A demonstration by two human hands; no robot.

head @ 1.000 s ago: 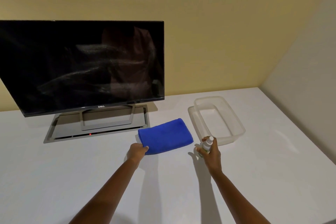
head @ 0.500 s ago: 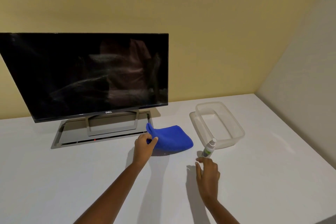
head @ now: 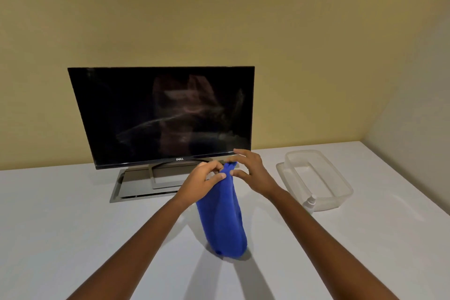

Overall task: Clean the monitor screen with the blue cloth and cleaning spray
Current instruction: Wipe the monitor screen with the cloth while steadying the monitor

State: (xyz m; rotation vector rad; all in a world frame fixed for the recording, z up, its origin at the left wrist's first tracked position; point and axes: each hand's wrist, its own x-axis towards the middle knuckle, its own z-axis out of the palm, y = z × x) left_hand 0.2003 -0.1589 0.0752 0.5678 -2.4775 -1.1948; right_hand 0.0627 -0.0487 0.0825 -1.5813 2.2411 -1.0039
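The blue cloth (head: 222,221) hangs lifted above the white table (head: 73,226), its lower end close to the surface. My left hand (head: 202,182) pinches the cloth's top edge. My right hand (head: 250,170) is just right of that edge with fingers spread, fingertips at the cloth's upper corner. The black monitor (head: 160,114) stands behind my hands on a flat silver base (head: 136,185), its dark screen showing smears and reflections. The small white spray bottle (head: 310,203) stands alone on the table against the container, partly hidden by my right forearm.
A translucent plastic container (head: 341,186) sits on its lid at the right of the table. A yellow wall runs behind the monitor and a pale wall closes the right side. The table's right edge slants past the container.
My right hand let go of the spray bottle and moved left to the cloth. My left hand lifted the cloth off the table so it now hangs. The camera tilted up.
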